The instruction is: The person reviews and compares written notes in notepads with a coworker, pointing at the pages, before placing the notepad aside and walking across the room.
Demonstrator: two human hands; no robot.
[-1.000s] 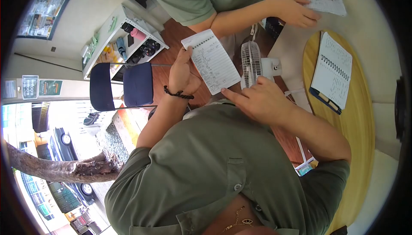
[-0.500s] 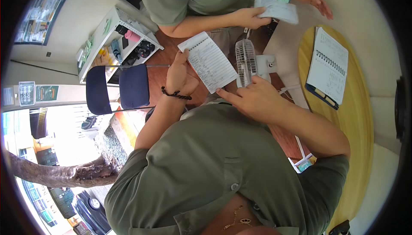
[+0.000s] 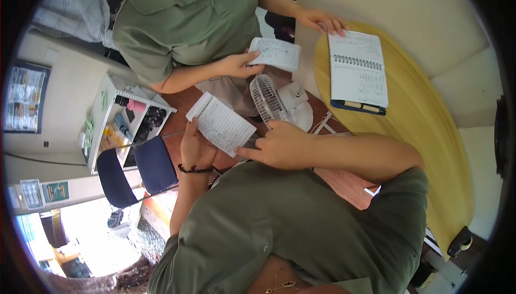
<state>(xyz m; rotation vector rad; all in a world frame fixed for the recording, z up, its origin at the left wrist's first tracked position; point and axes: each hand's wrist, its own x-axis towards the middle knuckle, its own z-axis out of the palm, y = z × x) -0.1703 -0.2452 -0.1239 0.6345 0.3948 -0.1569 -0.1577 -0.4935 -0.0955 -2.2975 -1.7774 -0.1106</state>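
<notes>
A spiral notepad point(image 3: 223, 124) with handwriting on lined paper is tilted in front of my chest. My left hand point(image 3: 197, 146), with a dark braided bracelet at the wrist, grips its left side, thumb on the page's edge. My right hand point(image 3: 282, 144) points leftward, one finger stretched out to the notepad's lower right corner and the others curled. Across from me, a person in a green shirt holds a small written pad point(image 3: 274, 54) in one hand. That person's other hand point(image 3: 322, 21) rests at the top edge of an open spiral notebook point(image 3: 357, 71).
The notebook lies on a yellow wooden table point(image 3: 419, 127) at the right, with a tape dispenser point(image 3: 460, 242) near its lower end. A white fan point(image 3: 269, 100) stands just beyond my right hand. Left are a dark folding chair point(image 3: 155, 164) and a white shelf point(image 3: 107, 116).
My view has shifted. The person opposite has brought the small pad lower, and their free hand has reached the notebook on the table. My hands keep much the same pose at the notepad.
</notes>
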